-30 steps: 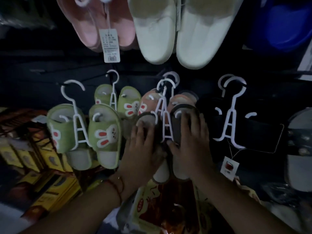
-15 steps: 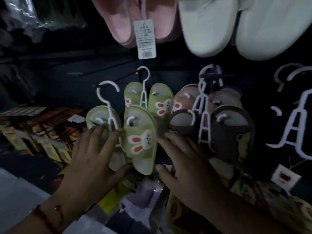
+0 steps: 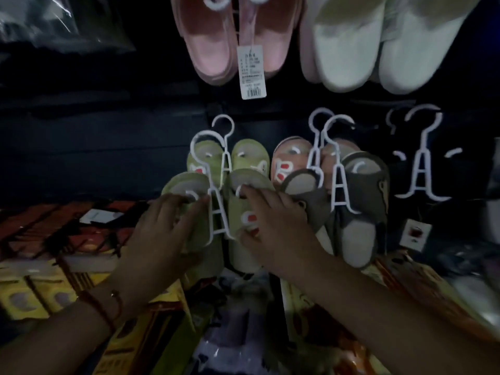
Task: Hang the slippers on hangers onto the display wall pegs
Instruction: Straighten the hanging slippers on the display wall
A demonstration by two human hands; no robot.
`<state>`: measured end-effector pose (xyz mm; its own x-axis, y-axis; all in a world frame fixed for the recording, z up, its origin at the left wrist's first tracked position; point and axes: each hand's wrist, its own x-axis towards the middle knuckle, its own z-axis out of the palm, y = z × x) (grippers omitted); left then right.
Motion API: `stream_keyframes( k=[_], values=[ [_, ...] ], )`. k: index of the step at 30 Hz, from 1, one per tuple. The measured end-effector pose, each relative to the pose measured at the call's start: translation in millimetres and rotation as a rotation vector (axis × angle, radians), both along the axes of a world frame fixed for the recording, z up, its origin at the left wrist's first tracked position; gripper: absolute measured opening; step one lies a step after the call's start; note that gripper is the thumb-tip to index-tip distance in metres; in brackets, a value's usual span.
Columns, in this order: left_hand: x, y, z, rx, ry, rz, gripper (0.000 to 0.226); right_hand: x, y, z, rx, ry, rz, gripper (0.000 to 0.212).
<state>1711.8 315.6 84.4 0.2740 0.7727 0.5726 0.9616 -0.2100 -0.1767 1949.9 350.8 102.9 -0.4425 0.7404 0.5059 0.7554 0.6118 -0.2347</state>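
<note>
Two hands hold one green pair: left hand [image 3: 162, 234] wraps its fingers over the left green slipper [image 3: 184, 185], right hand [image 3: 273, 226] clasps the right green slipper [image 3: 243, 209]. Between them sits their white hanger [image 3: 216, 212]. At three o'clock hangs a brown pair [image 3: 357, 212]; at twelve, pink slippers [image 3: 216, 41].

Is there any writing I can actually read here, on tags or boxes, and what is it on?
Nothing can be quoted.
White tag on the pink slippers: printed lines and a barcode, too blurred to read.
Small tag with a red picture, lower right: no legible text.
Yellow packs, lower left: print too dark and blurred.
Green slippers under both hands: rabbit pictures only, no words.
</note>
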Motion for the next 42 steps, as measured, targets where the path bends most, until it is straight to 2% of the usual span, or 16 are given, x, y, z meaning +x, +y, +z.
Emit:
stream_keyframes(
  k=[3,6,9,14,16,20,25,29,33,36,42],
  values=[
    [-5.2,3.4,0.0,-0.08,-0.029,-0.035,0.128,-7.5,-10.3,6.5,-0.026,-0.096,-0.08,0.079],
    [-8.3,5.4,-1.9,-0.069,-0.047,-0.091,0.12,-16.4,-16.8,4.3,0.063,-0.211,-0.192,0.078],
    [-11.1,6.0,-2.4,-0.055,-0.066,-0.132,0.111,-24.0,-20.0,-1.4,0.108,-0.225,-0.256,0.077],
    [-11.8,12.3,0.8,-0.066,-0.094,-0.124,0.115,-32.9,-19.4,-0.8,0.127,-0.174,-0.269,0.079],
    [-10.6,16.3,2.3,-0.055,-0.056,-0.098,0.122,-35.2,-15.5,-3.2,0.142,-0.183,-0.278,0.087],
    [-8.4,24.8,-1.4,-0.026,0.038,-0.028,0.128,-36.9,-6.6,-16.7,0.215,-0.315,-0.332,0.116],
    [-2.3,37.3,4.1,-0.054,0.066,-0.008,0.13,-27.6,17.0,-19.1,0.275,-0.333,-0.303,0.104],
    [2.6,47.4,10.3,-0.089,0.062,0.004,0.13,-26.1,34.9,-15.8,0.247,-0.308,-0.254,0.108],
    [-0.2,60.9,19.6,-0.151,0.054,0.017,0.114,-31.4,52.9,-9.8,0.205,-0.307,-0.21,0.107],
    [-1.9,75.3,25.5,-0.191,0.065,0.049,0.107,-38.5,68.6,-4.8,0.084,-0.315,-0.164,0.105],
    [1.8,112.9,28.0,-0.264,0.073,0.134,0.111,-47.0,106.2,-1.9,-0.056,-0.268,-0.179,0.105]
  ],
)
